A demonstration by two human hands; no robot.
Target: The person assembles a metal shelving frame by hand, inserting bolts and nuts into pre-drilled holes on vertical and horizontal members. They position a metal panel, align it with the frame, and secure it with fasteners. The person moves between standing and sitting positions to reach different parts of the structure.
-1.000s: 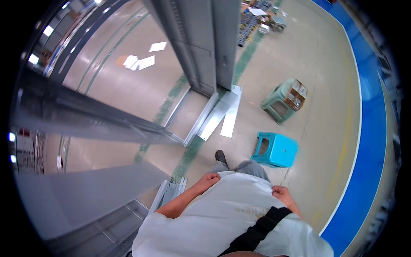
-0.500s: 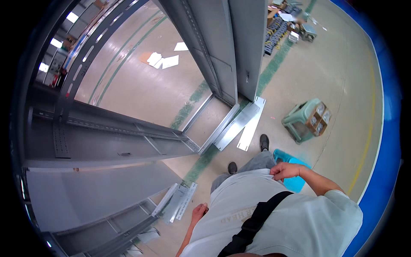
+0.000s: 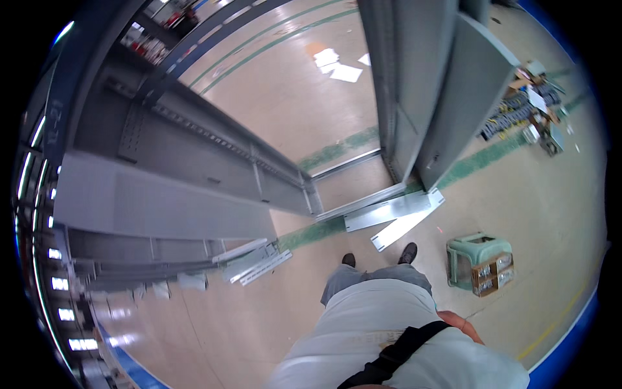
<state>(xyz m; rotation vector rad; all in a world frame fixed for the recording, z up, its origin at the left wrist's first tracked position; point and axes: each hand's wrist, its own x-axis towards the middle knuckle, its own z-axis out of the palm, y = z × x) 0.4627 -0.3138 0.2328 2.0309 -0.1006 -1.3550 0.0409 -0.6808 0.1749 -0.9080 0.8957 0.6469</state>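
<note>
My right forearm and part of my right hand [image 3: 453,319] show beside my waist, close against the hem of my pale shirt. The fingers are hidden by my body, so what they hold, if anything, does not show. My left hand is out of the picture. Ahead of me rises a tall grey metal cabinet frame [image 3: 223,152] with an open base. Its grey door [image 3: 470,97] stands swung out on the right. In front of the base, two pale metal strips lie overlapping on the floor: a wide panel [image 3: 382,211] and a narrower strip [image 3: 405,223].
To the right stands a green plastic stool [image 3: 461,262] with a divided cardboard box [image 3: 494,273] of small bagged parts. Farther right lies a heap of dark components and cardboard [image 3: 518,117]. More slotted metal strips [image 3: 259,262] lie at left. Papers [image 3: 345,72] lie beyond the frame.
The view has turned, and the cabinet and stool sit differently in it. My left hand has gone out of sight. My right hand has dropped from the shirt front to my side, and the blue stool is hidden.
</note>
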